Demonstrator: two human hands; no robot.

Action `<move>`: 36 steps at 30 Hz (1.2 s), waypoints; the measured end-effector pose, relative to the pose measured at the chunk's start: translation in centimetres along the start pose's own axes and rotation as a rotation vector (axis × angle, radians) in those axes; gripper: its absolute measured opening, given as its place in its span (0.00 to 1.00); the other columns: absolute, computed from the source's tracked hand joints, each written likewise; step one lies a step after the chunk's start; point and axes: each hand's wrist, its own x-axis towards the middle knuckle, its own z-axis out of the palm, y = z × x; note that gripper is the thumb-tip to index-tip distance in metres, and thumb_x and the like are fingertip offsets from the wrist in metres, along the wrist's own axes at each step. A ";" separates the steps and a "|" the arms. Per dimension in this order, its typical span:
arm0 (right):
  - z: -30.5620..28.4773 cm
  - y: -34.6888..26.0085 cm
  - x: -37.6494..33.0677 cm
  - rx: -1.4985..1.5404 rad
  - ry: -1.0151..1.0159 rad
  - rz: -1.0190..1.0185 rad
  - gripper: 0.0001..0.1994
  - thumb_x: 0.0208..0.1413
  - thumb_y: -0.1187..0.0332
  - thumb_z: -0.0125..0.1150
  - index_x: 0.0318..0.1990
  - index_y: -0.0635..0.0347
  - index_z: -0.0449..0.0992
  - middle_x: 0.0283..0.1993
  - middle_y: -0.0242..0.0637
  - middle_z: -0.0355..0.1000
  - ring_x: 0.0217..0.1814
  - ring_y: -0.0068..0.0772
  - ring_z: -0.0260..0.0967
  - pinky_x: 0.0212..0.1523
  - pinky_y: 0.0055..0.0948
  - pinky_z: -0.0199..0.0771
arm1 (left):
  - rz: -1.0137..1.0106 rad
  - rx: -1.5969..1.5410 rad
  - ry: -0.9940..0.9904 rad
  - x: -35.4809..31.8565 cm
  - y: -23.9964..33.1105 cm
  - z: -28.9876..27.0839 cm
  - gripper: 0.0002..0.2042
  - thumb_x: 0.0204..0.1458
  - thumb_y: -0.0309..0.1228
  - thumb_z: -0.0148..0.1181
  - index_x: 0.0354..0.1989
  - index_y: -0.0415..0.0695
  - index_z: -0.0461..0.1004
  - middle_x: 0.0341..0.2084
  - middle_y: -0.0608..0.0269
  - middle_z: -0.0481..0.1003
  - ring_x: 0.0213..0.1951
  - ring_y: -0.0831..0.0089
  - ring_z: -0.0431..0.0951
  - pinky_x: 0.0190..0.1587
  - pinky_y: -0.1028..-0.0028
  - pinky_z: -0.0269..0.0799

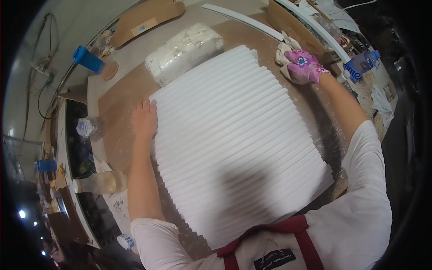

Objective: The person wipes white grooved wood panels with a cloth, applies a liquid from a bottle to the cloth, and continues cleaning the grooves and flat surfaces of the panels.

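Observation:
A broad layer of white strips (234,135), laid side by side with stepped ends, covers the middle of the table in front of me. At its upper left edge rests my left hand (145,118), bare, its fingers stretched out against the strip ends. My right hand (303,65), in a pink flowered glove, is closed around a crumpled off-white cloth (286,48) beyond the layer's upper right side. The glove and cloth hide the fingertips. Near the cloth, one loose white strip (243,20) lies across the far part of the table.
Behind the strips lies a plastic-wrapped white bundle (184,51). A cardboard piece (146,21) is at the far left, near a blue-topped bottle (90,59). A jar of cloudy liquid (101,182) lies at the left edge. To the right is a clear bottle (361,65) with a blue label.

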 end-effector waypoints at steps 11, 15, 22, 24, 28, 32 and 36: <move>3.3 -5.3 3.3 1.049 -0.028 0.247 0.20 0.62 0.60 0.51 0.57 0.60 0.67 0.53 0.36 0.69 0.56 0.27 0.63 0.57 0.23 0.61 | -0.600 -1.038 -0.106 -6.3 -7.2 -1.2 0.16 0.60 0.42 0.51 0.47 0.44 0.75 0.37 0.70 0.73 0.36 0.81 0.69 0.35 0.80 0.67; 5.5 -7.0 4.7 1.064 0.095 0.140 0.13 0.56 0.65 0.55 0.48 0.57 0.72 0.42 0.35 0.71 0.44 0.30 0.66 0.47 0.29 0.65 | -0.672 -1.032 -0.010 -6.4 -6.0 -0.9 0.15 0.59 0.43 0.54 0.39 0.43 0.76 0.27 0.73 0.72 0.28 0.83 0.68 0.28 0.81 0.64; 4.0 -9.8 6.4 1.701 0.076 0.387 0.04 0.52 0.67 0.62 0.34 0.51 0.74 0.30 0.28 0.70 0.29 0.23 0.65 0.32 0.26 0.65 | -0.588 -1.002 0.097 -5.2 -6.9 1.1 0.13 0.57 0.42 0.58 0.30 0.44 0.75 0.17 0.74 0.67 0.16 0.83 0.62 0.19 0.79 0.57; 1.5 -11.2 5.7 1.599 -0.029 0.480 0.08 0.52 0.62 0.65 0.30 0.49 0.71 0.27 0.23 0.66 0.27 0.16 0.58 0.27 0.20 0.58 | -0.625 -1.050 0.110 -5.3 -7.0 1.5 0.13 0.57 0.41 0.58 0.30 0.44 0.75 0.18 0.74 0.67 0.18 0.84 0.62 0.20 0.79 0.57; 0.4 -11.9 4.9 1.624 0.004 0.501 0.09 0.53 0.62 0.64 0.29 0.51 0.70 0.26 0.23 0.65 0.24 0.16 0.56 0.24 0.21 0.56 | -0.619 -0.998 0.139 -5.5 -7.7 2.2 0.14 0.57 0.39 0.56 0.35 0.38 0.75 0.25 0.63 0.73 0.27 0.76 0.69 0.31 0.73 0.64; 1.7 -11.6 5.1 1.327 0.113 0.461 0.10 0.56 0.61 0.60 0.30 0.55 0.71 0.24 0.25 0.65 0.24 0.18 0.59 0.25 0.22 0.60 | -0.562 -0.708 0.173 -5.6 -5.2 2.2 0.20 0.58 0.41 0.49 0.42 0.33 0.75 0.30 0.46 0.77 0.32 0.59 0.76 0.39 0.63 0.68; 2.9 -11.6 6.0 1.122 0.221 0.378 0.10 0.57 0.61 0.57 0.30 0.57 0.72 0.25 0.28 0.68 0.27 0.22 0.63 0.28 0.25 0.65 | -0.539 -0.587 0.240 -6.0 -4.1 0.9 0.20 0.60 0.41 0.46 0.41 0.34 0.74 0.32 0.42 0.76 0.35 0.50 0.75 0.41 0.61 0.68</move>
